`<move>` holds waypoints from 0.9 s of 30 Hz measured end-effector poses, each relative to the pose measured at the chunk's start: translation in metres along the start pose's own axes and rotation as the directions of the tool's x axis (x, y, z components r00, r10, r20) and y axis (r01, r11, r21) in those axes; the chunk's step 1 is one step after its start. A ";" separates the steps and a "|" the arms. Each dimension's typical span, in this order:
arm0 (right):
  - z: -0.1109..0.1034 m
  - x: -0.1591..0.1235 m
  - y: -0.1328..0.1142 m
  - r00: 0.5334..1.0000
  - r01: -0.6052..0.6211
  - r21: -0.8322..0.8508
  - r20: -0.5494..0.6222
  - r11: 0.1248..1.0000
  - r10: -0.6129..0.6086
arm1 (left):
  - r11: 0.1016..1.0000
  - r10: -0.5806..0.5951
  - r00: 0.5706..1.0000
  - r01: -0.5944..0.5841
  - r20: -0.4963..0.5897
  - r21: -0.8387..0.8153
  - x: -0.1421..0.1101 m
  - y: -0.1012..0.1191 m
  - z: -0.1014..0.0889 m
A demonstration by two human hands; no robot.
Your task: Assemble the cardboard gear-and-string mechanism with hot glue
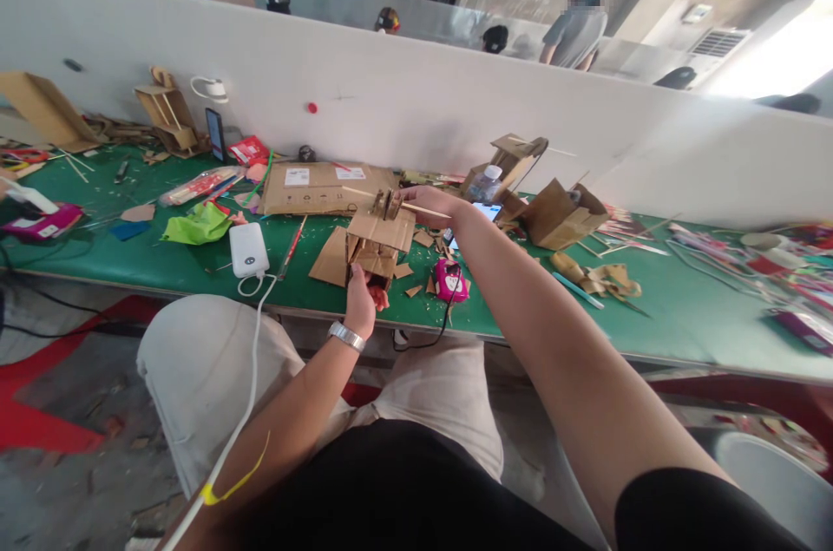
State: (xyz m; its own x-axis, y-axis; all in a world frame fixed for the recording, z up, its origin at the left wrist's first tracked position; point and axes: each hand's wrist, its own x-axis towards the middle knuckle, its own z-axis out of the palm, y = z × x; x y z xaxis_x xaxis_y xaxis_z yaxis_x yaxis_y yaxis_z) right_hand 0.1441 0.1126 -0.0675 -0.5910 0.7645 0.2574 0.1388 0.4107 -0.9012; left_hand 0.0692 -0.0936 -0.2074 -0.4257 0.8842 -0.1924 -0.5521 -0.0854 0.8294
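A small box-like cardboard model stands at the bench's near edge, with upright cardboard discs on its top. A thin wooden stick sticks out to the right of the discs. My left hand, with a metal watch on its wrist, grips the model's lower near side, thumb on the cardboard. Reddish fingertips show under the model's open end. My right hand reaches to the model's upper right, its fingers closed at the discs beside the stick; the fingertips are partly hidden.
Around the model lie cardboard scraps, a pink glue gun, a white power bank with a cable, and a flat cardboard box. Behind are a plastic bottle and other cardboard builds. A white partition borders the bench.
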 end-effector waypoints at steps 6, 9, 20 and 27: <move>0.004 -0.005 0.006 0.968 -0.163 0.045 0.199 0.986 0.151 | 1.000 -0.004 1.000 0.004 0.001 -0.006 0.000 0.000 0.000; 0.005 -0.008 0.010 0.948 -0.220 0.068 0.252 0.973 0.196 | 1.000 -0.003 1.000 0.003 0.005 0.000 0.000 -0.001 0.000; 0.008 -0.015 0.020 0.909 -0.342 0.133 0.297 0.930 0.292 | 1.000 0.019 1.000 -0.019 -0.014 -0.003 -0.001 -0.002 0.000; 0.010 -0.016 0.028 0.892 -0.381 0.169 0.325 0.909 0.313 | 1.000 -0.014 0.999 0.013 -0.049 -0.022 0.001 -0.005 -0.005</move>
State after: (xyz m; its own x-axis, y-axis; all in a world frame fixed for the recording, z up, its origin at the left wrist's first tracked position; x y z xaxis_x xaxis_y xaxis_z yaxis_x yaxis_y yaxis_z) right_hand 0.1496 0.1073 -0.0998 -0.7422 0.6492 -0.1663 0.2170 -0.0020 -0.9762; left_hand 0.0686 -0.0947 -0.2142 -0.4527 0.8616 -0.2296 -0.5734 -0.0841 0.8149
